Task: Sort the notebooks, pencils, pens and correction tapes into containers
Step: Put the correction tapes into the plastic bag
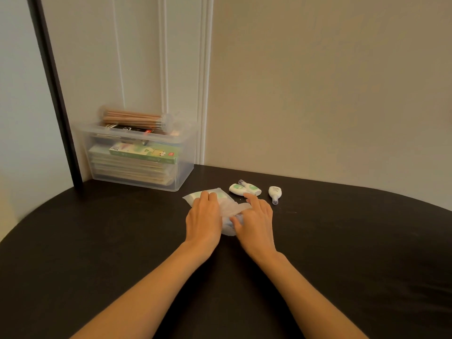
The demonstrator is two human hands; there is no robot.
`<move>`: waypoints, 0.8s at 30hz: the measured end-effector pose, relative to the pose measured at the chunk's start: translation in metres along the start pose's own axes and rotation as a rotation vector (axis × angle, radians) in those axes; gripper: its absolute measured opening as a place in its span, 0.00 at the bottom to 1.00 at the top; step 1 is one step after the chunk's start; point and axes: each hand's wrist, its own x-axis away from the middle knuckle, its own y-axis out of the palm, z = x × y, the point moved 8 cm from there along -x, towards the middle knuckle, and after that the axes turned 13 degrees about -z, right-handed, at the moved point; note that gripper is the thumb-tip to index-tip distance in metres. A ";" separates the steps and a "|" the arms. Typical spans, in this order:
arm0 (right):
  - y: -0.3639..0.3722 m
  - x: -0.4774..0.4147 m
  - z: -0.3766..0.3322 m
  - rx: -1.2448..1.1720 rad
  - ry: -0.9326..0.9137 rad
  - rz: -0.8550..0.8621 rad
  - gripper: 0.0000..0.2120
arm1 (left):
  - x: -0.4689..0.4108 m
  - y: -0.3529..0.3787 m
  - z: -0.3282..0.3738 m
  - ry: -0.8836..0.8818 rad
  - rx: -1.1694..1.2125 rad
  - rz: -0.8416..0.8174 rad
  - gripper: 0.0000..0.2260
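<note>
The thin, crinkly translucent plastic bag (228, 207), probably light and slippery, lies under the flattened left hand (204, 216), while the right hand (256, 222) pinches its loose mouth, likely the surest hold.

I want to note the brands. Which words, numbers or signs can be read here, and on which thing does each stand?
No text reads surely.
Green box in the clear container: white letters at its left end, blurred; red patch at right, too small.
Black box: white marks, red label, blurred.
Lone correction tape: faint print, too small.
</note>
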 end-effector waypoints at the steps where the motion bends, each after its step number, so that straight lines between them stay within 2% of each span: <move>1: 0.000 -0.003 -0.003 0.008 0.004 0.012 0.14 | 0.000 -0.002 0.001 0.018 0.012 0.013 0.12; 6: -0.004 -0.021 -0.008 0.015 0.085 0.123 0.13 | -0.007 -0.004 -0.004 0.060 0.064 0.008 0.09; 10: 0.004 -0.032 -0.011 0.021 0.123 0.130 0.11 | -0.011 0.003 -0.008 0.072 0.106 -0.036 0.07; 13: 0.007 -0.034 -0.012 -0.123 0.090 0.202 0.10 | -0.012 0.006 -0.011 0.082 0.129 -0.045 0.07; 17: 0.032 -0.040 -0.004 -0.522 0.074 0.000 0.24 | -0.014 0.007 -0.019 0.079 0.133 -0.058 0.07; 20: 0.041 -0.041 -0.003 -0.536 0.006 -0.109 0.25 | -0.014 0.012 -0.025 0.051 0.143 -0.071 0.07; 24: 0.036 -0.031 0.008 -0.653 0.007 -0.179 0.25 | -0.017 0.018 -0.024 0.004 0.149 -0.089 0.16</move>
